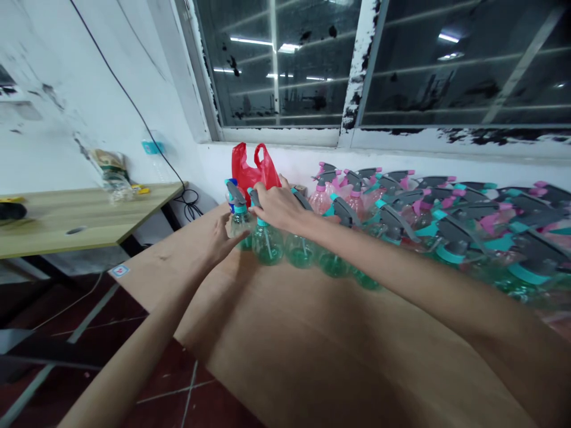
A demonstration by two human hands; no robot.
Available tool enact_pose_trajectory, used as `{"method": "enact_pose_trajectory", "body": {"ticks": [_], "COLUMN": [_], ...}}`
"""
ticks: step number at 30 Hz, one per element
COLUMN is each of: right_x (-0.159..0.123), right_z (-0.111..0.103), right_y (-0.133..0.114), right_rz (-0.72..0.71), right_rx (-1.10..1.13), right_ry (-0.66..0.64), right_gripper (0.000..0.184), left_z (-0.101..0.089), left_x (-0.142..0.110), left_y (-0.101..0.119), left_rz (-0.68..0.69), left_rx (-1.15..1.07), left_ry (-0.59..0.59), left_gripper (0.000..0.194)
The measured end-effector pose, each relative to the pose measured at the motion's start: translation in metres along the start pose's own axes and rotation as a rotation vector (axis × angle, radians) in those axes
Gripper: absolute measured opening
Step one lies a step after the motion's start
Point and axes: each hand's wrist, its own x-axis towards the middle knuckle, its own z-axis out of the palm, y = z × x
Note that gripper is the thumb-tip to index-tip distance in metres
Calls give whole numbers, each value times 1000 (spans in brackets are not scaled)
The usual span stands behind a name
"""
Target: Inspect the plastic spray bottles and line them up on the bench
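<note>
Two spray bottles in hand: our left hand (225, 239) closed around one green spray bottle (239, 224), our right hand (279, 206) clamped over the next bottle (267, 246), both on the surface (285, 351).

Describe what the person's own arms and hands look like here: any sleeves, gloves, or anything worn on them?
The left forearm and right forearm are bare, with no sleeves showing. The left hand and right hand wear no gloves, and no watch, band, or cable is visible on either.

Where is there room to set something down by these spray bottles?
The brown board has bare room in front of the row of green-filled plastic spray bottles. Crowded around the right hand and pink-filled spray bottles by the white wall.
</note>
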Motion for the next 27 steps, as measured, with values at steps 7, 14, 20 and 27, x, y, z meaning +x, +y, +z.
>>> {"method": "enact_pose_trajectory", "body": {"ticks": [7, 14, 20, 27], "right_x": [-26, -85, -150, -232], "right_z": [-16, -58, -97, -123], "right_y": [-14, -34, -21, 15], "right_rz": [-65, -147, -74, 339], "right_rx": [3, 23, 183, 572], "right_ry": [-8, -17, -22, -166], "right_gripper": [39, 40, 52, 74], "left_z": [-13, -8, 3, 38], "left_x": [-62, -135, -159, -170], "left_y": [34, 78, 117, 173], "left_rz": [21, 130, 194, 269], "left_rx": [-93, -186, -248, -345], "left_ry": [66, -220, -456, -652], "left_gripper": [40, 59, 68, 65]}}
